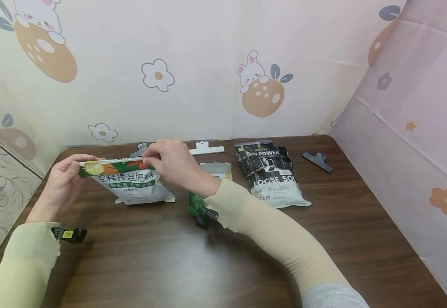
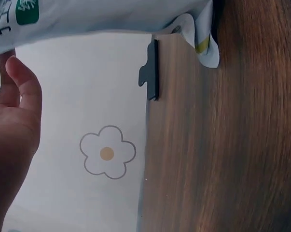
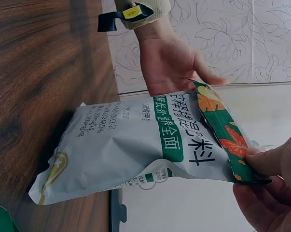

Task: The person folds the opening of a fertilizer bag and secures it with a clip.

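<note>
A white and green fertilizer bag stands on the table at the left, its top edge folded over into a green strip with orange and red patterns. My left hand holds the left end of that fold, thumb near the corner. At the fold's other end, my right hand pinches the strip between thumb and fingers, plain in the right wrist view, where the bag leans sideways. The left wrist view shows the bag's underside above my left hand; its fingertips are partly cut off.
A black and white soil bag lies right of centre. Beneath my right forearm is a partly hidden green packet. A white clip and a grey clip lie along the back edge, and a dark clip at right.
</note>
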